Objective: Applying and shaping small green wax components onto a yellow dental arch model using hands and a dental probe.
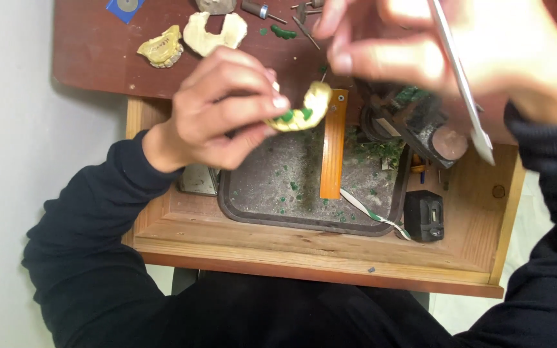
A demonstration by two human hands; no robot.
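A: From the head camera we look down at an open wooden drawer [317, 254]. What is our left hand [220, 109] doing?

B: Its fingers are pinched tight on a yellow tooth mold [303, 109] with green bits on it. We hold the mold up over the dark tray [272, 193] in the drawer.

A: And our right hand [459, 55]?

B: It is up high and blurry. Its fingers are closed on a thin metal tool [462, 84]. The tool's flat tip points down, well apart from the mold.

A: What lies in the tray?

B: Green crumbs and an orange wooden strip [333, 145]. A small black box [424, 216] sits just beside the tray.

A: And on the brown table [91, 51] above?

B: Another yellow mold [161, 47] and a white mold [214, 32], side by side.
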